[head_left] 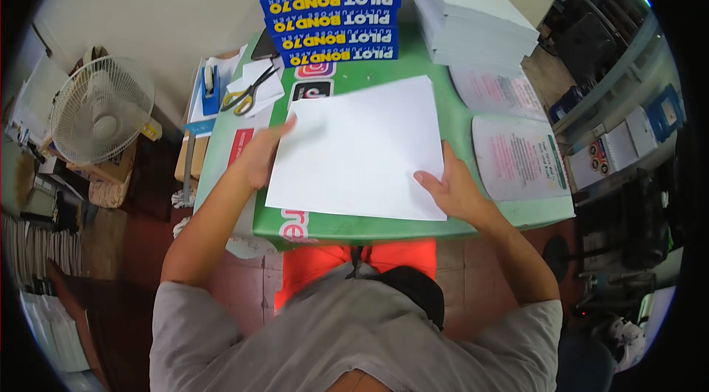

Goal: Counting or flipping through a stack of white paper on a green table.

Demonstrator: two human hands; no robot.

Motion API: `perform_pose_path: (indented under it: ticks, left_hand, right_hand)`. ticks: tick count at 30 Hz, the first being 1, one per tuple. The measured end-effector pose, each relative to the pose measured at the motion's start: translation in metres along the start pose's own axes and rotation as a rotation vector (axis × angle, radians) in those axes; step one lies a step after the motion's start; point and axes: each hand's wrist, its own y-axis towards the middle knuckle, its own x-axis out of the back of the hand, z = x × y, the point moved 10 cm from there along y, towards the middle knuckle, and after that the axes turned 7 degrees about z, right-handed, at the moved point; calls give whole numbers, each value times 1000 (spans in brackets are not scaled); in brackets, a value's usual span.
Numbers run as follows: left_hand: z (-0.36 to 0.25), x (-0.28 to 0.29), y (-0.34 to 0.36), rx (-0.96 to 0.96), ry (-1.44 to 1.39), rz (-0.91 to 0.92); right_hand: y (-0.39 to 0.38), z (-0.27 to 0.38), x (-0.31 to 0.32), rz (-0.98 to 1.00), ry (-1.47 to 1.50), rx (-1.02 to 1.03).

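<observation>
White paper [358, 148], which looks like several sheets together, is held over the green tabletop in front of me. My left hand [264, 154] is at its left edge, the thumb side blurred by motion and the other fingers hidden behind the paper. At the right edge my right hand [454, 186] grips the paper, with the thumb on top and the rest of the fingers out of sight alongside and below. The sheets are tilted a little, and their far right corner reaches toward the back of the table.
Several blue paper packs [332, 15] are piled at the back, beside a tall white paper stack [476, 22]. Printed sheets [521, 159] lie flat on the right of the green table [354, 226]. Scissors [249, 89] and a blue stapler-like tool [211, 89] are at the left, near a fan [102, 111].
</observation>
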Motion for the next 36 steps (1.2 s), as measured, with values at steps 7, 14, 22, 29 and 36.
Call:
perform_pose_path:
  ticks: [7,14,22,29,36]
  left_hand:
    - [-16,6,-15,-300,578,-268]
    - [-31,-38,-55,-697,1137,-293]
    - [21,-9,-25,-144,250,-174]
    - [-34,-32,-48,-738,553,-364]
    - [-6,-1,1,-185,221,-235]
  right_hand:
    - [-26,18,7,-33,61,107]
    - [-17,-44,-25,51,1018,-444]
    - [-24,6,14,-205,143,163]
    - [-13,-13,25,-100,851,-129]
    - [-3,-65,-27,127,1094,-581]
